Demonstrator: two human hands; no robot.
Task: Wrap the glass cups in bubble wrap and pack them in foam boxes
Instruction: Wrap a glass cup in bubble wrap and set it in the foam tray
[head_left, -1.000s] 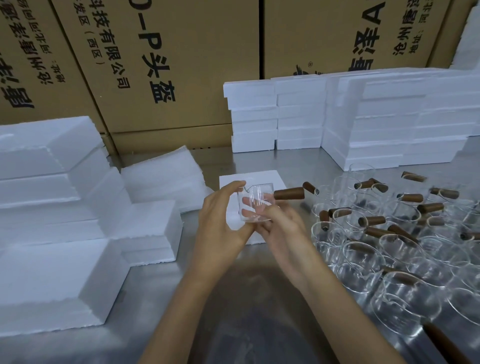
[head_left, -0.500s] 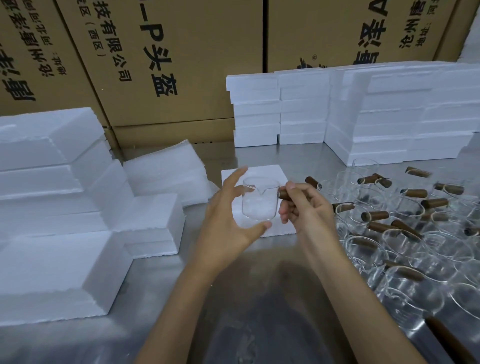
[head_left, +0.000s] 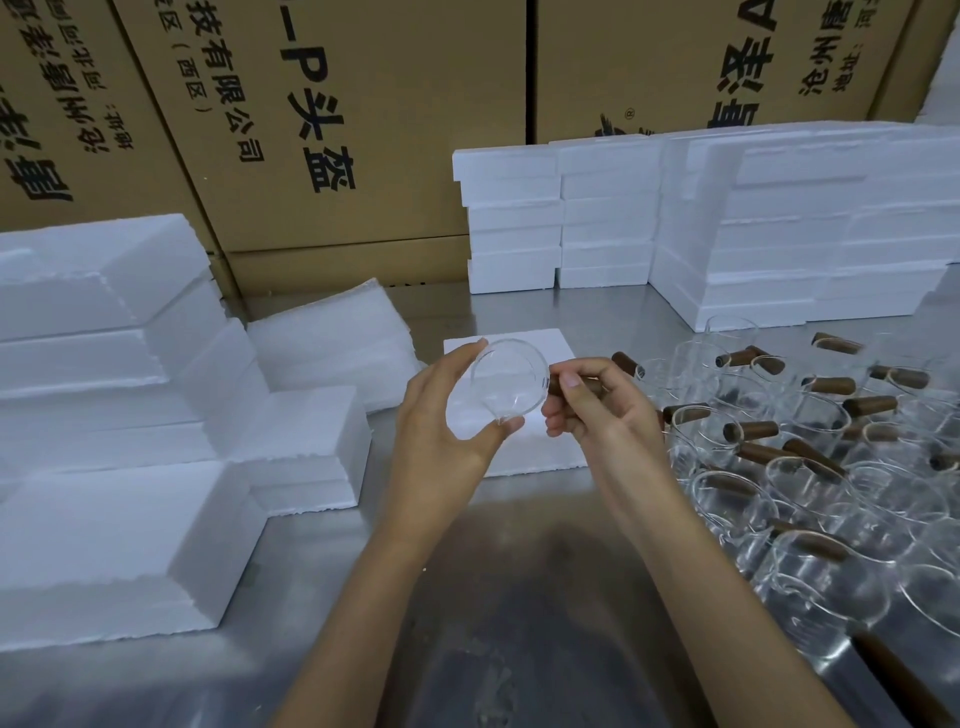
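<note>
Since half a second earlier the glass cup (head_left: 510, 383) had tipped from near upright to mouth-toward-you, spout low; your right hand (head_left: 597, 410) had stayed on the handle.

Largest first: brown cardboard cartons (head_left: 332, 119) with black print walled the back. Against them, stacks of white foam boxes (head_left: 810, 228) stood at right; more foam pieces (head_left: 119, 415) were stepped along the left. The bench (head_left: 519, 613) was bare reflective steel. At right, a crowd of unwrapped cups (head_left: 831, 488) with brown handles sat rim to rim. A pile of bubble wrap sheets (head_left: 332, 343) lay behind the left foam. One flat foam slab (head_left: 519, 447) lay under the hands.

The cup was held in the air above that slab. Your left hand (head_left: 447, 441) cradled it, thumb under the spout and forefinger over the far rim, fingers otherwise spread. Your right fingers (head_left: 571, 382) were curled round the brown handle (head_left: 589, 385), gripping it.

Risk, as judged: clear glass held only at rim and handle could slip during turning; a drop onto steel would likely chip it. Swinging the right elbow outward could knock the crowded cups together. No wrap was yet on this cup.
</note>
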